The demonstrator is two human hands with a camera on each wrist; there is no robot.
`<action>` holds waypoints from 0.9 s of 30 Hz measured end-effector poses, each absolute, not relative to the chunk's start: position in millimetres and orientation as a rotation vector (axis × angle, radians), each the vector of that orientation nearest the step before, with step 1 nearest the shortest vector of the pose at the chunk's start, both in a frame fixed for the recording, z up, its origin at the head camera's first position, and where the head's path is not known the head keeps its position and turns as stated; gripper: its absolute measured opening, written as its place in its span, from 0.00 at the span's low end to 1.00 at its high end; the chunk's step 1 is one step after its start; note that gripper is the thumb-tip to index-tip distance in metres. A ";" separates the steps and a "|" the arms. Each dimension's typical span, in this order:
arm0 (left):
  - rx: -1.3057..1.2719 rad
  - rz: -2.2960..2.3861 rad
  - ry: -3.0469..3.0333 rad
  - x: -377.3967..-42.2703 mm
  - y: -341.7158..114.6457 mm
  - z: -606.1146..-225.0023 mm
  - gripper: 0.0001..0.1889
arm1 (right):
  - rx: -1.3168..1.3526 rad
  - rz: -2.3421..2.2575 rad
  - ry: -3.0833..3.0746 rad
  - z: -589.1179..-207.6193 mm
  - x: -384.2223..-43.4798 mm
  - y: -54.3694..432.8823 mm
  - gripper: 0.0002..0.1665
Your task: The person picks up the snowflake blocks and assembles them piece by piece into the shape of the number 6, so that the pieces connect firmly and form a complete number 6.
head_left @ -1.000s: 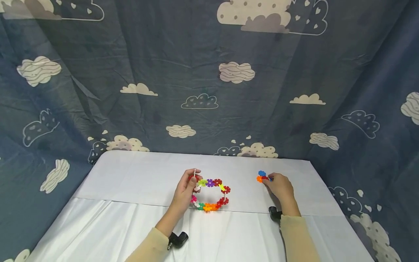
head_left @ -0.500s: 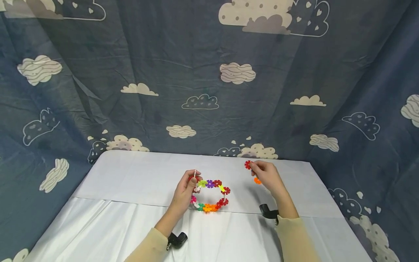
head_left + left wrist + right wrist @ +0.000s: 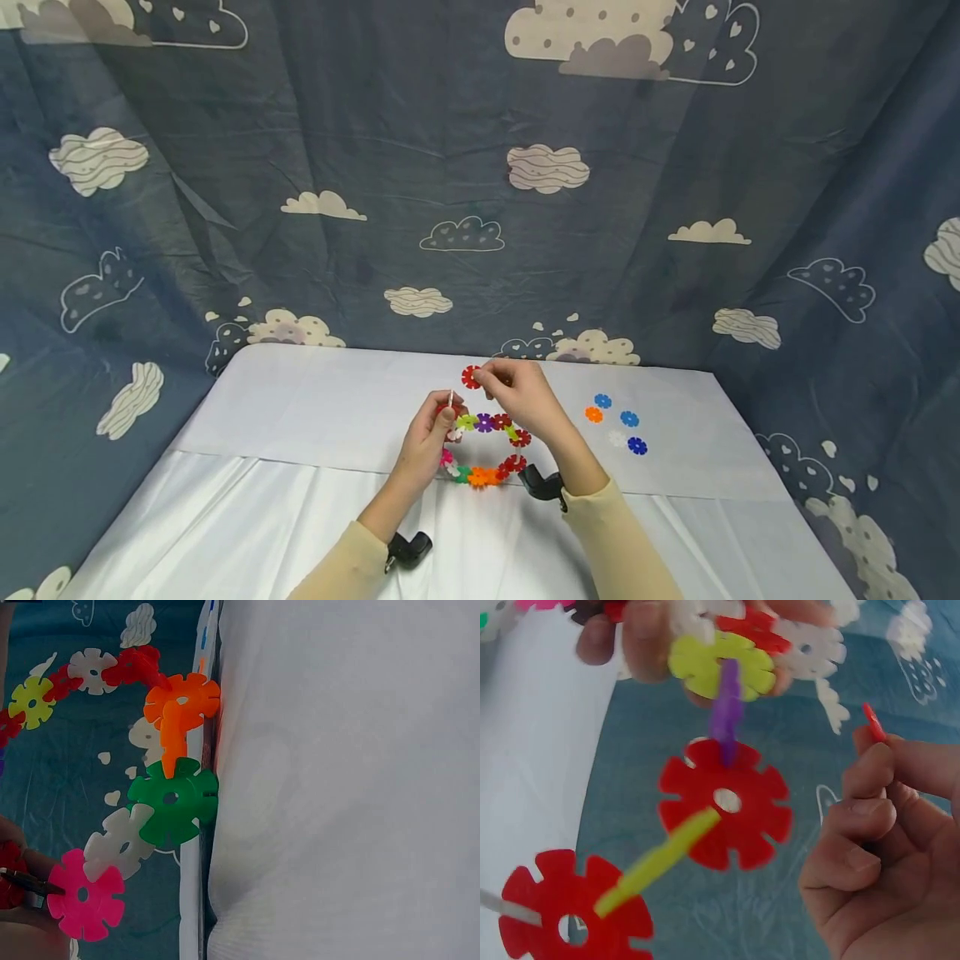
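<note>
My left hand grips one end of a chain of interlocking flower-shaped plastic discs, which hangs in a loop beside it. In the left wrist view, pink, white, green and orange discs follow one another along the chain. A white disc stands edge-on above the left thumb. My right hand pinches a single red flower disc between thumb and finger, just above and right of the left hand. The right wrist view shows that red disc nearly edge-on, apart from the chain.
Several loose flower discs lie on the white table at the right: blue, orange, white and dark blue. A dark cloud-patterned curtain hangs behind the table and at its sides.
My right hand has picked up the red disc from the loose discs at the right and carried it left to the chain. The left hand has stayed in place with the chain.
</note>
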State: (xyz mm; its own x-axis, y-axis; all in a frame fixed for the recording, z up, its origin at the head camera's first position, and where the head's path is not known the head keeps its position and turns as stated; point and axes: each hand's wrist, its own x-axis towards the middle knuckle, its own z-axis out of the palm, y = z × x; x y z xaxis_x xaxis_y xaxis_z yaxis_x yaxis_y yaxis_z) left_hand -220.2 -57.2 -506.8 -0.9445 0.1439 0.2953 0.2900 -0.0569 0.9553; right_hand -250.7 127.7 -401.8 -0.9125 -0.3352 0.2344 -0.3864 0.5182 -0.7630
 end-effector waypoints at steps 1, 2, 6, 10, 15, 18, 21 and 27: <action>-0.489 -2.151 -2.084 -220.5 -57.2 -506.7 0.17 | 0.675 1.321 -2.678 -402.5 -250.7 124.8 0.14; -0.493 -2.142 -2.086 -220.9 -57.3 -506.7 0.17 | 0.710 1.272 -2.668 -403.1 -250.7 122.1 0.14; -0.501 -2.122 -2.090 -221.3 -57.5 -506.7 0.18 | 0.828 1.112 -2.623 -404.1 -249.5 114.4 0.12; -0.501 -2.127 -2.081 -220.5 -57.9 -506.8 0.17 | 0.934 0.927 -2.596 -401.0 -248.3 109.7 0.09; -0.515 -2.118 -2.073 -219.9 -58.2 -506.7 0.14 | 1.029 0.654 -2.597 -390.7 -245.9 103.7 0.07; -0.521 -2.101 -2.070 -220.1 -58.8 -507.4 0.14 | 1.087 0.591 -2.593 -387.5 -246.6 101.1 0.06; -0.514 -2.058 -2.078 -220.9 -59.5 -507.5 0.13 | 1.140 0.584 -2.570 -387.8 -249.6 99.3 0.07; -0.472 -2.013 -2.105 -222.8 -61.2 -507.3 0.12 | 1.150 0.604 -2.591 -388.5 -252.8 96.4 0.08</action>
